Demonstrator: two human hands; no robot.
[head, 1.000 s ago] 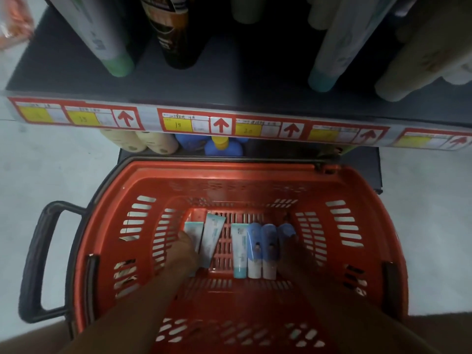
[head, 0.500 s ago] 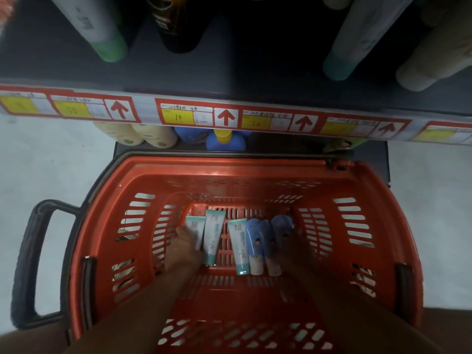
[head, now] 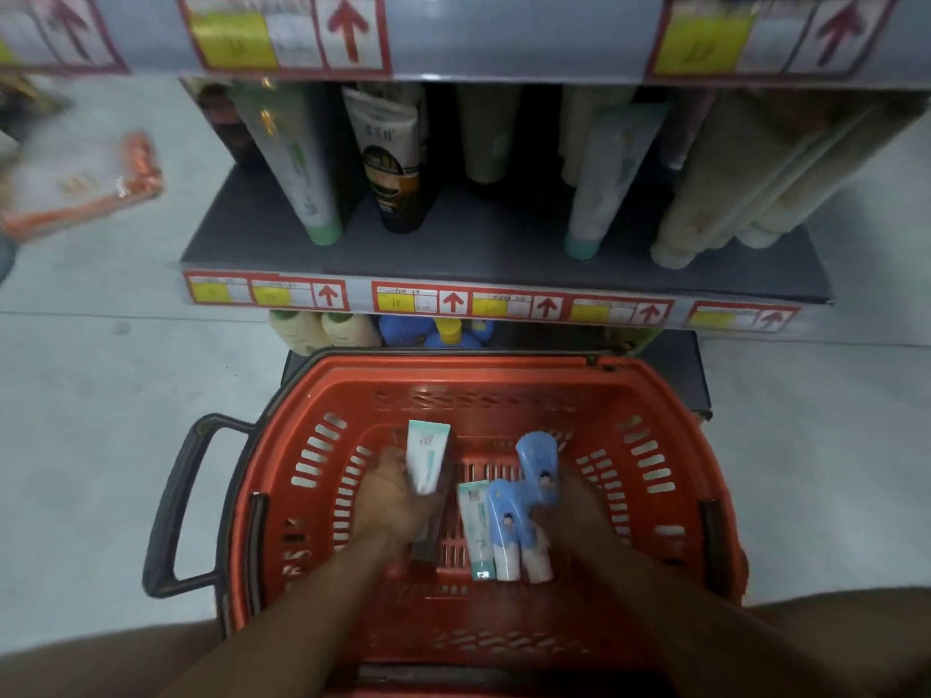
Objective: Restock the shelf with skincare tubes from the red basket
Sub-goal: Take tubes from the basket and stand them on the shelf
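Two tubes now rise from the red plastic basket (head: 670,445): left hand (head: 393,496) grips a white-and-teal tube (head: 427,458), right hand (head: 574,506) a blue-and-white tube (head: 540,466), shelf-bound.

Retail shop aisle.
Tiered shelf (head: 504,264) with price labels (head: 418,299) on its edge, stocked tubes (head: 302,163), red shopping basket (head: 670,395) on the floor.

Dim, shelf interiors shadowed; motion blur, wide-angle edge distortion.
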